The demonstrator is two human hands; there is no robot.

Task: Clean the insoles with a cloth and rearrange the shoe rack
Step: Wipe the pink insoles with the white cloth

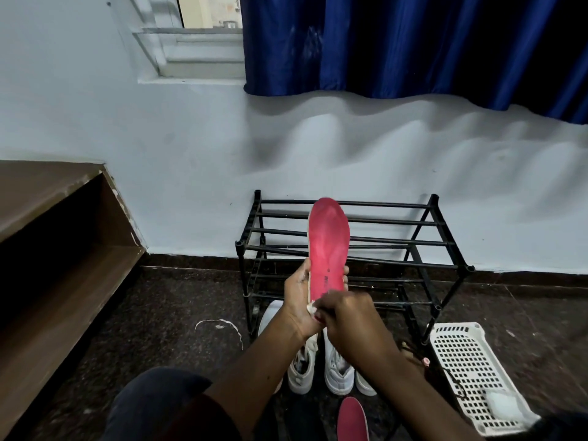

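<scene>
**A:** Nearest lot first, please.

**B:** Floor (159,329): dark speckled stone. Lying flat on it, closest to the seated person, is a second red insole (352,418), with only its front part in sight. To the right is one white basket (474,361), perforated, beside the rack's foot. White shoes (337,370) stand in a cluster under the forearms, just before the rack.

**A:** The hands?

**B:** Right hand (350,319): fingers curled round a white cloth (311,308) and pressed to the heel end of the red insole (329,246). Left hand (297,300): wrapped round that same heel end from behind, fingertips showing at its right edge. The insole is held upright, toe upward, in front of the rack. I cannot tell whether it touches the bars.

**A:** Behind them?

**B:** One shoe rack (397,240): black, with bar shelves, set against the pale wall (191,170). To the left is a brown wooden bench (47,218). Higher up, a blue curtain (397,43) hangs beside a window (206,11) and its ledge.
</scene>
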